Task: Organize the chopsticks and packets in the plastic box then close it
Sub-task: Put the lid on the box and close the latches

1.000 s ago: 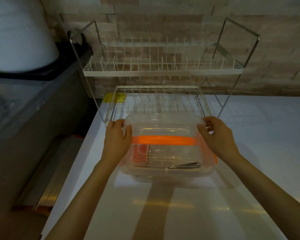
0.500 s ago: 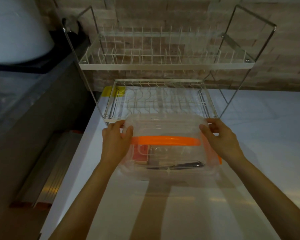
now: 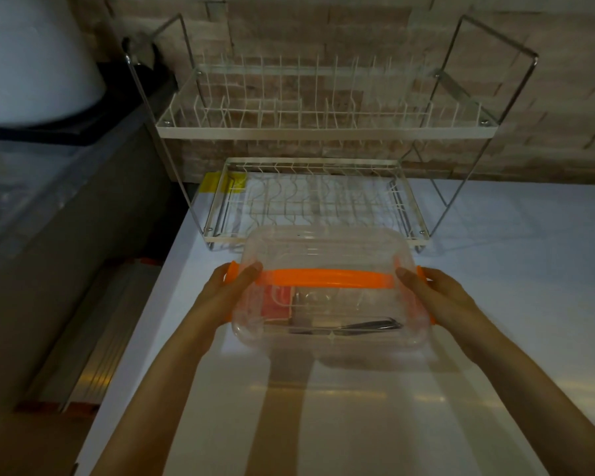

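Observation:
A clear plastic box (image 3: 330, 334) with an orange handle (image 3: 323, 278) across its lid sits on the white counter, tilted toward me. Through its wall I see red packets (image 3: 277, 305) at the left and dark metal chopsticks (image 3: 364, 326) along the front. My left hand (image 3: 227, 293) grips the box's left side, thumb on the lid by an orange clip (image 3: 232, 271). My right hand (image 3: 430, 293) grips the right side, thumb on the lid beside the other orange clip (image 3: 432, 319).
A two-tier wire dish rack (image 3: 323, 132) stands just behind the box against the brick wall. The white counter (image 3: 323, 407) drops off at its left edge. A grey appliance top with a white vessel (image 3: 31, 56) lies to the left.
Both hands slid from the box's far corners down to its sides at the orange clips. The box came slightly toward me.

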The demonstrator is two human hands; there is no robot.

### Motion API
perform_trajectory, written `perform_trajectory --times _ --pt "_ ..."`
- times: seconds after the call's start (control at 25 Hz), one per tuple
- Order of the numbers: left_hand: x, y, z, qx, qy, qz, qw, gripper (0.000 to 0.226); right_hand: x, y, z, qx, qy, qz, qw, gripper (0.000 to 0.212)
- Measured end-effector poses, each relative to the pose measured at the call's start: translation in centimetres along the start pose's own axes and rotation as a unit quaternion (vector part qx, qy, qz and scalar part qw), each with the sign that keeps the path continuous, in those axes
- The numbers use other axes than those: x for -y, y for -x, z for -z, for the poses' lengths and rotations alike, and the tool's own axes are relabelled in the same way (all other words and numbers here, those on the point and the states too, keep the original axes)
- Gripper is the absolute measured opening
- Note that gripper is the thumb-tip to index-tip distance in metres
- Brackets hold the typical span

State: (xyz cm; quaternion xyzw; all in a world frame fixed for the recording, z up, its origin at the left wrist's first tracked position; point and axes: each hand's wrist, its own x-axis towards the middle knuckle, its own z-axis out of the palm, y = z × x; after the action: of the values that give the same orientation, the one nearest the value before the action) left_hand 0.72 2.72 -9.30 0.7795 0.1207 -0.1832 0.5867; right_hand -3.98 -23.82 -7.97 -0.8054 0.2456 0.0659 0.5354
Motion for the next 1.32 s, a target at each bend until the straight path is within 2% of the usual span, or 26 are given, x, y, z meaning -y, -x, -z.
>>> perform_trajectory --times 0.08,0.12,0.28,0.48,0.68,0.92,1.08,1.2,1.32 --pt "0.0 0.0 0.0 -0.001 0.001 0.005 1.0 0.086 0.3 0.2 -0.1 -0.033 0.023 0.034 0.999 0.023" --pt "0.0 -0.1 -0.1 -0.005 0.001 0.008 1.0 0.086 0.4 0.4 -0.1 -0.052 0.042 0.05 0.996 0.021" --pt "0.0 -0.7 -0.4 -0.051 -0.011 0.009 0.999 0.063 0.6 0.8 -0.5 -0.088 0.084 0.092 0.988 0.031" --pt "0.1 -0.9 -0.6 -0.061 -0.026 -0.007 0.998 0.055 -0.1 0.6 -1.1 -0.087 0.126 0.113 0.982 0.037" --pt "0.3 -0.8 -0.5 -0.059 -0.041 -0.018 0.997 0.046 -0.1 0.6 -1.3 -0.122 0.213 0.169 0.954 0.039" --pt "-0.3 0.0 -1.0 -0.133 -0.116 -0.124 0.976 0.018 -0.1 0.6 -1.5 -0.119 0.212 0.178 0.954 0.041" --pt "-0.7 0.4 -1.1 -0.166 -0.208 -0.187 0.945 0.032 -0.1 0.6 -1.5 -0.116 0.218 0.187 0.951 0.04" --pt "-1.1 0.6 -1.4 -0.17 -0.262 -0.204 0.928 0.034 -0.1 0.4 -1.5 -0.12 0.212 0.186 0.952 0.04" --pt "-1.4 0.8 -1.5 -0.174 -0.274 -0.202 0.924 0.037 -0.1 0.5 -1.4 -0.117 0.211 0.18 0.954 0.041"
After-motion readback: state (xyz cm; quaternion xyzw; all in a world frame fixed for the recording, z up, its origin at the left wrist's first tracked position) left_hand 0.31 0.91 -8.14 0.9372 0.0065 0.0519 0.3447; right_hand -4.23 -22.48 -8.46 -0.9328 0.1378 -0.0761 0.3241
